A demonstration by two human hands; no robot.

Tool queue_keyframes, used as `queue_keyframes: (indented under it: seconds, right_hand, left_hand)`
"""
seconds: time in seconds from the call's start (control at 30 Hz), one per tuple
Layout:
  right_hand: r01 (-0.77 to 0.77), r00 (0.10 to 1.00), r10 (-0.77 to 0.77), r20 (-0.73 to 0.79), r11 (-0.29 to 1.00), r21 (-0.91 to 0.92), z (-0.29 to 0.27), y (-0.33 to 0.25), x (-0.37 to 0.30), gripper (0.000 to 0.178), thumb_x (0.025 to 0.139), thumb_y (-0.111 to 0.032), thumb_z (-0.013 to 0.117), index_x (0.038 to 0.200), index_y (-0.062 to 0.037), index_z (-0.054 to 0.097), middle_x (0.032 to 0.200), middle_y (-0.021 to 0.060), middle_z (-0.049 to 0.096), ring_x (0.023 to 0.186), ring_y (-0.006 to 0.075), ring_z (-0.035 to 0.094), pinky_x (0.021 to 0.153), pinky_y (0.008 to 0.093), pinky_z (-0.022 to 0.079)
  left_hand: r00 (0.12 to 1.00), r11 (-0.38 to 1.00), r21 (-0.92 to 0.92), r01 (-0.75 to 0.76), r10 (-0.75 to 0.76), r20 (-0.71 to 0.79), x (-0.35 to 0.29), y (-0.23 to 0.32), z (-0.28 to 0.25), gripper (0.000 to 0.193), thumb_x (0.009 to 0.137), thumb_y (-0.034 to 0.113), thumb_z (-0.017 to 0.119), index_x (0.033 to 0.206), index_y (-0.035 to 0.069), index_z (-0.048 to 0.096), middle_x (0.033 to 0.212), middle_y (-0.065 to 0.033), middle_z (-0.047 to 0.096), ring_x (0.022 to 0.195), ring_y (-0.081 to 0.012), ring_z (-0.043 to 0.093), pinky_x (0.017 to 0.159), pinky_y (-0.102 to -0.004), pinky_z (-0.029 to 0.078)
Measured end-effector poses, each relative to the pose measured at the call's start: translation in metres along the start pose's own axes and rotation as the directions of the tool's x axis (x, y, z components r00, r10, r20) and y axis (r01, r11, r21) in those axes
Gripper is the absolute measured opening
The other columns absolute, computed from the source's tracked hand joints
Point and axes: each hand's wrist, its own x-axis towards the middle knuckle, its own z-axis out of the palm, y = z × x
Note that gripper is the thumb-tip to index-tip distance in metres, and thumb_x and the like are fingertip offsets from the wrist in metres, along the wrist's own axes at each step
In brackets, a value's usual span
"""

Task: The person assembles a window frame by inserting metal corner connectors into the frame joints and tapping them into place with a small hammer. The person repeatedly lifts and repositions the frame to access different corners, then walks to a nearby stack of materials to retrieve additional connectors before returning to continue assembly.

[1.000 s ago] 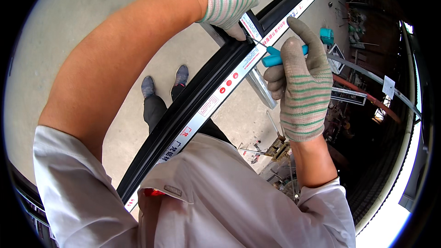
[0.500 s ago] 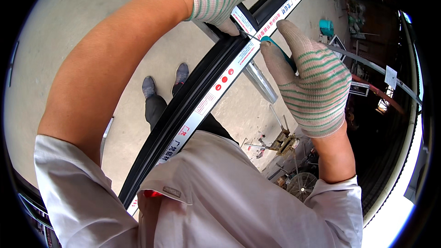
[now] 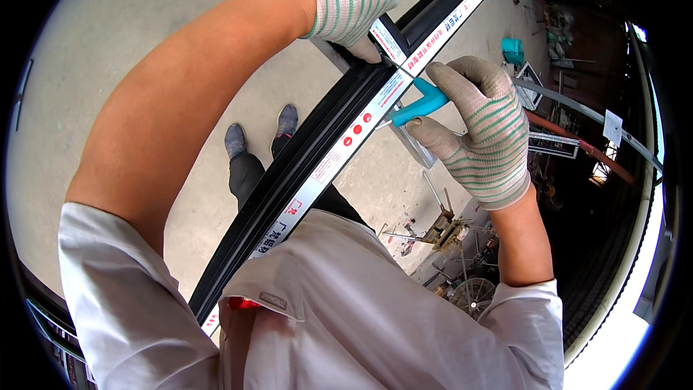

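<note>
A long aluminium window frame (image 3: 317, 168), black with a white sticker-covered face, runs diagonally in front of me. A crosspiece meets it near my gloved left hand (image 3: 351, 7), whose fingers are closed over the frame at that joint, with a fingertip pressed into the corner. In a striped knit glove, my right hand (image 3: 480, 133) grips a teal-handled T-shaped hand tool (image 3: 422, 106) between thumb and fingers. The tool's thin metal shaft reaches the joint beside my left fingertips; a short metal end sticks out of the handle's lower side.
Below the frame, a silver metal bar (image 3: 415, 146) slants down. On the floor at right stand a metal fixture (image 3: 446, 231) and a round wire-guarded fan (image 3: 473, 295). A teal container (image 3: 512, 50) and several metal profiles lie farther right. My shoes (image 3: 235, 141) show beyond the frame.
The tool has turned in my right hand, so its teal handle now points down and left and shows clearly. My right fingers have shifted around it; the left hand barely moved.
</note>
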Motion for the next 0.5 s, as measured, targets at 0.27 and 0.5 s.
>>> queue_keyframes:
  seconds: [0.27,0.5]
  right_hand:
    - [-0.631,0.756,0.628,0.185,0.622,0.464,0.022,-0.026,0.012,0.068,0.105,-0.06,0.051,0.072,-0.0039,0.07,0.051,0.0047,0.054,0.047,0.0122,0.046,0.054,0.0306,0.041]
    - [-0.739,0.543,0.698,0.467,0.133,0.66,0.01,-0.033,0.005,0.063,0.103,-0.061,0.054,0.076,-0.0064,0.07,0.056,0.0028,0.059,0.048,0.008,0.045,0.047,0.024,0.035]
  left_hand:
    - [1.0,1.0,-0.02,-0.002,0.002,-0.006,0.0,-0.003,0.003,0.051,0.07,0.055,0.08,0.085,0.006,0.081,0.079,-0.0176,0.075,0.076,-0.0371,0.073,0.071,-0.045,0.059]
    - [1.0,1.0,-0.007,0.01,-0.01,0.026,0.003,-0.003,0.003,0.051,0.071,0.054,0.081,0.086,0.006,0.081,0.08,-0.0178,0.075,0.077,-0.0371,0.074,0.071,-0.0446,0.059]
